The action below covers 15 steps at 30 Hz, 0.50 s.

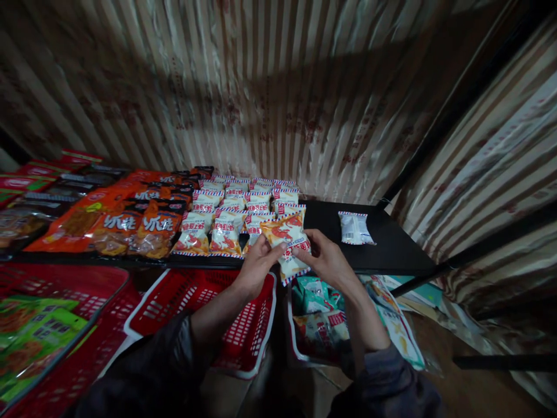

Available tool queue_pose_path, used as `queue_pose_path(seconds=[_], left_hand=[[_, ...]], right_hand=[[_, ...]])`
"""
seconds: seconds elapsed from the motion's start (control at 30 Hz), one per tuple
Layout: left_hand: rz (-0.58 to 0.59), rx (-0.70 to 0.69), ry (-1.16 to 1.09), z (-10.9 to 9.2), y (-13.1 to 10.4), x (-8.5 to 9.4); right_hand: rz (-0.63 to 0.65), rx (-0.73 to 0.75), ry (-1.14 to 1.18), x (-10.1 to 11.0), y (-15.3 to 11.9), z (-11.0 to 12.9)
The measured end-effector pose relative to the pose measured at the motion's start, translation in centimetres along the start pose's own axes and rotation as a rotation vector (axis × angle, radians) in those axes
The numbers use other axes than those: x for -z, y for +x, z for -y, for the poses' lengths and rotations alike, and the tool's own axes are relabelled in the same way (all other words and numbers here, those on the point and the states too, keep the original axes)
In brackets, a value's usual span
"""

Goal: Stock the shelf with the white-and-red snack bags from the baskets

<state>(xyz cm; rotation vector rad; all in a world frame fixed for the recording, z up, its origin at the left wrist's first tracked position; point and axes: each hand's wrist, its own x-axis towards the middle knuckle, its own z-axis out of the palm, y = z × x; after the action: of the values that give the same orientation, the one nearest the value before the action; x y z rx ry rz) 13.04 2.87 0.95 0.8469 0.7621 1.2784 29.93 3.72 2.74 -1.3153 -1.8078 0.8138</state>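
Observation:
My left hand and my right hand grip a small snack bag from its two sides, above the front edge of the black shelf. The bag is white and orange with a red printed picture and a striped border, and its lettering is upside down to me. Just left of it, rows of matching snack bags stand on the shelf. Farther right, a single silvery-white bag lies on the shelf with a barcode side showing.
Orange snack packs and dark packs fill the shelf's left part. Below stand a red basket, another basket with green packs, and a basket with teal packs. Black frame bars cross at right, before striped sheeting.

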Motion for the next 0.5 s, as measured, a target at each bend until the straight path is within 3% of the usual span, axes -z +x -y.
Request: queue_pose_path(seconds=[0.17, 0.4, 0.5], left_hand=[[-0.024, -0.029, -0.061, -0.1, 0.3, 1.0], [0.103, -0.02, -0.031, 0.6, 1.1, 2.6], [0.152, -0.012, 0.036, 0.7, 1.4, 3.2]], right_hand=[[0.024, 0.01, 0.31, -1.8, 1.1, 0.6], [-0.254, -0.126, 0.578, -2.5, 2.6, 0.4], [-0.291, -0.138, 0.644, -2.7, 2.9, 0.5]])
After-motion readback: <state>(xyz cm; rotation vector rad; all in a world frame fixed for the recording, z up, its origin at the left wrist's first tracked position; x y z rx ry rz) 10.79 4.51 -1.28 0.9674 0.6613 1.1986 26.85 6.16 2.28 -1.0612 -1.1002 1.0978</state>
